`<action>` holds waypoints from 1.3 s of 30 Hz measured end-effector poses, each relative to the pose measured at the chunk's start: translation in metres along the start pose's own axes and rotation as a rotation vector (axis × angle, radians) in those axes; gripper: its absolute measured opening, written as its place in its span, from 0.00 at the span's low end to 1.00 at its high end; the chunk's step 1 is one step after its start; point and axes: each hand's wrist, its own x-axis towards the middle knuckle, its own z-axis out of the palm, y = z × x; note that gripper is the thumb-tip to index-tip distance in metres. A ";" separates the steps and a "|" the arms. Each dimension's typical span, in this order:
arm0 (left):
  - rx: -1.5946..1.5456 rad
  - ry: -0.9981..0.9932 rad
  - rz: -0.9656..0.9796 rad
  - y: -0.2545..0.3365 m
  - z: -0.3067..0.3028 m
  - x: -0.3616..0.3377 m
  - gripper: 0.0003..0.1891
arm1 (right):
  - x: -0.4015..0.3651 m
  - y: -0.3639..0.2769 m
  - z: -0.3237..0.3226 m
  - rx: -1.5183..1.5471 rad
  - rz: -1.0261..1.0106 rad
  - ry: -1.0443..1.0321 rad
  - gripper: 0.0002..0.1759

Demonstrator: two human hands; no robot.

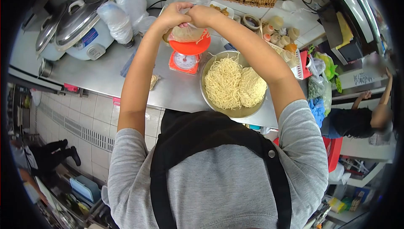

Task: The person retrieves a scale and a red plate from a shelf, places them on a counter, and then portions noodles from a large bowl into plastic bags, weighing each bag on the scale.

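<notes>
The left hand [171, 16] and right hand [203, 15] meet at the far side of the bench [105, 73]. Both are closed, fingers pinched on the top of a clear, partly filled bag [186, 33] (its neck is gathered between them). The bag sits on the red tray of a small scale [185, 60]. Just right of the scale, a wide metal bowl [203, 75] of noodles [233, 83] reaches nearly to the bench's near edge. Left of the scale the steel lies bare as far as the rice cooker [80, 29]. A basket [291, 58] of bottles crowds the bowl's right side.
</notes>
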 end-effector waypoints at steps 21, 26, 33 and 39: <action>0.106 0.110 -0.058 -0.036 0.000 -0.013 0.32 | -0.017 0.008 -0.021 0.209 -0.225 0.066 0.19; 0.123 0.121 -0.050 -0.030 0.006 -0.013 0.32 | -0.021 -0.004 0.005 0.087 -0.083 0.133 0.15; 0.129 0.085 -0.043 -0.040 0.009 -0.003 0.31 | -0.002 0.008 0.003 0.108 -0.053 0.050 0.09; 0.211 0.108 -0.082 -0.033 0.018 0.003 0.26 | -0.033 0.020 -0.056 0.484 -0.020 0.159 0.07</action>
